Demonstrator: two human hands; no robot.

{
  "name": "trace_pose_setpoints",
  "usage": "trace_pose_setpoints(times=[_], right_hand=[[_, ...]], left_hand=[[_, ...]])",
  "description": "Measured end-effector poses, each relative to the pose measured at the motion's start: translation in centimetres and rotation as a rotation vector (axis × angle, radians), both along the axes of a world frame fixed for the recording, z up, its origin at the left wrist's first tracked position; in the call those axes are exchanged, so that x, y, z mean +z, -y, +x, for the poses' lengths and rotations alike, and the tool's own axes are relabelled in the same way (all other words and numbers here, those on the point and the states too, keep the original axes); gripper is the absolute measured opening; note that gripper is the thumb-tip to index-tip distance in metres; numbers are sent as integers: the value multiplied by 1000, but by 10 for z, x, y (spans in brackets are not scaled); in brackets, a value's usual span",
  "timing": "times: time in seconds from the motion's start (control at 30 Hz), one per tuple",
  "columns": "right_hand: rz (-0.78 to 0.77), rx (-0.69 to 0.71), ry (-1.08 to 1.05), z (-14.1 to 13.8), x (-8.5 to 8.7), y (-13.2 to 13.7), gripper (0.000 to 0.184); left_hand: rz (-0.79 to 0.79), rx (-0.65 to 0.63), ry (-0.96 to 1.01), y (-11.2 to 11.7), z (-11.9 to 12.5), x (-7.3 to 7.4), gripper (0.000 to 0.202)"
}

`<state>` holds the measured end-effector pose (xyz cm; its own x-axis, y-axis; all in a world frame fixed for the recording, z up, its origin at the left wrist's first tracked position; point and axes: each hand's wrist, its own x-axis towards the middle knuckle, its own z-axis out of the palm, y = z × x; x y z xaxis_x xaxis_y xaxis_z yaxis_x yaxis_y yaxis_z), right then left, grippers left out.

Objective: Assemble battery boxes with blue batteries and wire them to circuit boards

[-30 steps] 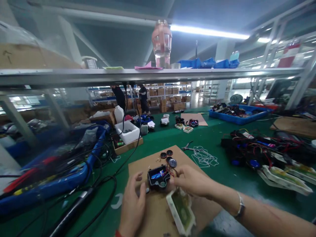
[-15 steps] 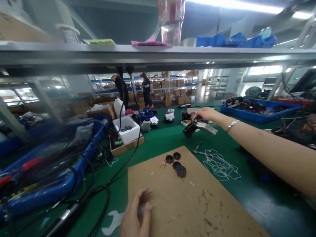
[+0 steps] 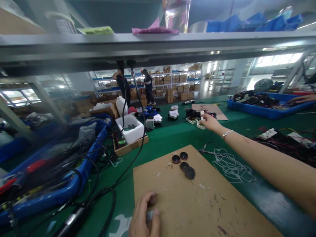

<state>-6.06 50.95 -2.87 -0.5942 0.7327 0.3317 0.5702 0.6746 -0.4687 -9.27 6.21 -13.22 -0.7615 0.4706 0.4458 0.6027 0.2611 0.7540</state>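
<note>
Blue plastic tub [image 3: 81, 177] packed with black cables lies left of the cardboard sheet [image 3: 209, 200], and a black handheld tool [image 3: 72, 220] rests on the green table [image 3: 247, 194] between them. Beyond the sheet's far left corner stands a white foam box [image 3: 129, 129] in a shallow cardboard tray [image 3: 130, 148]. At the sheet's near left edge is the left hand [image 3: 144, 215], its fingers [image 3: 154, 214] curled closed around a small grey object [image 3: 149, 215], of which only one end shows.

Four black round discs [image 3: 184, 164] sit clustered near the sheet's far edge. Just past its far right edge lie small pliers [image 3: 204, 150] and a white wire outline [image 3: 232, 168]. Well beyond the sheet, the right arm reaches up and leftward, and the right hand [image 3: 208, 123] is by far the nearer hand to a small white frame [image 3: 201, 126]. Its fingers [image 3: 202, 122] are extended and loosely parted, their tips directly over the frame and seeming to touch it. Whether they grip it I cannot tell, nor can I make out its long axis. A black wired assembly [image 3: 193, 113] sits just beyond. Farther right of the sheet, another person's hand [image 3: 302, 98] lies at a blue tray [image 3: 265, 110].
</note>
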Motion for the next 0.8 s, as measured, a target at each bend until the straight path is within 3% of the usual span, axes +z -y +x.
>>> trace_pose_setpoints(times=[0.2,0.3,0.4,0.57,0.7,0.8], right_hand=[[48,204,27,99,-20,69,27],[76,258,40,150,-18,100,16],[96,256,71,192,-11,116,29],[185,101,179,240,6,107,39],[223,-94,177,261,15,76,25],[220,-240,204,267,18,51,28]], left_hand=[[-56,-51,111,4,-3,8,38],[-78,-55,140,7,-3,15,42],[-99,-37,122,11,0,23,44],[-119,-50,40,15,9,33,42],[-116,-59,-14,15,11,33,41],[-135,-49,-24,14,8,29,41]])
